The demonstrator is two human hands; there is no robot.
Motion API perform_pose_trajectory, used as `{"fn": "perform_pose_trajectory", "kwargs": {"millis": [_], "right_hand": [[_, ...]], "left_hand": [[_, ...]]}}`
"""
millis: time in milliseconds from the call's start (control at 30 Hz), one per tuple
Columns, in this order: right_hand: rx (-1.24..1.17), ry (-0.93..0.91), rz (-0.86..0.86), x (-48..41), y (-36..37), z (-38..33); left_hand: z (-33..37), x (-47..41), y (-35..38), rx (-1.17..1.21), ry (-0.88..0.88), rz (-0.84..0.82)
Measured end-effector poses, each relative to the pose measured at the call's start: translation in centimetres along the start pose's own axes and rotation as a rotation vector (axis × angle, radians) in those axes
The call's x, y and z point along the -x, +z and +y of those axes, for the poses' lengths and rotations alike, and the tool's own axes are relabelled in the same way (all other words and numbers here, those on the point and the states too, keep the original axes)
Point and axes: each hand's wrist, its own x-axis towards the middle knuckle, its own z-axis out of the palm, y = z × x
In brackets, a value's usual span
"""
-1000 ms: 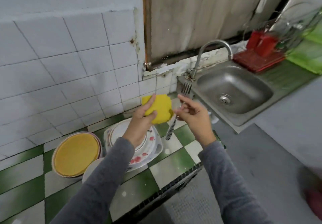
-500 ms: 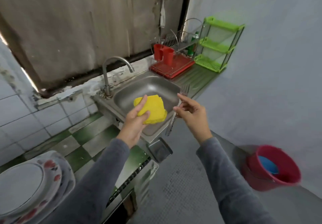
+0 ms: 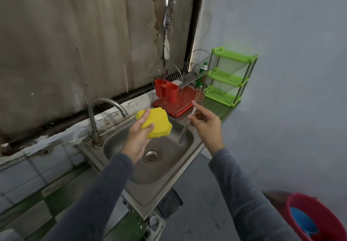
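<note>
My left hand (image 3: 138,139) grips a yellow sponge (image 3: 156,123) above the steel sink (image 3: 120,137). To its right, my right hand (image 3: 205,121) hovers over the sink's right rim with index finger and thumb stretched out. A metal fork (image 3: 182,133) shows as a blurred streak just below those fingers, slanting down into the basin. I see no finger closed around it.
A curved tap (image 3: 93,120) stands at the sink's back left. Behind the sink is a wire dish rack (image 3: 180,75) on a red tray with red cups (image 3: 166,89), then a green plastic shelf (image 3: 230,75). A red bucket (image 3: 319,220) sits on the floor at lower right.
The view swung right from the tiled counter and plates to the sink. Both hands moved over the basin. My right hand's pinch on the fork opened and the fork now lies below it.
</note>
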Motion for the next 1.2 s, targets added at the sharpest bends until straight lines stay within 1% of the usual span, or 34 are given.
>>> {"fn": "perform_pose_trajectory", "kwargs": {"millis": [233, 433, 600, 767, 833, 967, 1200], "right_hand": [[-0.024, -0.027, 0.04, -7.8, 3.5, 0.8], [-0.061, -0.042, 0.075, -14.1, 6.5, 2.2], [-0.047, -0.121, 0.107, -20.3, 9.5, 4.2], [-0.003, -0.214, 0.091, -25.2, 11.8, 5.7], [-0.004, -0.221, 0.087, -26.6, 12.5, 6.3], [0.006, -0.229, 0.071, -28.1, 14.2, 7.9], [0.045, -0.285, 0.066, -28.5, 16.0, 9.4]], "left_hand": [[2.1, -8.2, 0.9, 0.013, 0.055, 0.068], [2.4, -14.1, 2.0, 0.039, 0.018, 0.108], [2.8, -18.8, 2.9, 0.049, 0.036, 0.183], [2.9, -23.4, 2.3, -0.023, 0.02, 0.294], [2.8, -24.6, 2.2, 0.002, 0.021, 0.342], [2.4, -26.1, 2.0, 0.063, 0.033, 0.375], [1.4, -27.4, 1.6, 0.033, 0.014, 0.411]]}}
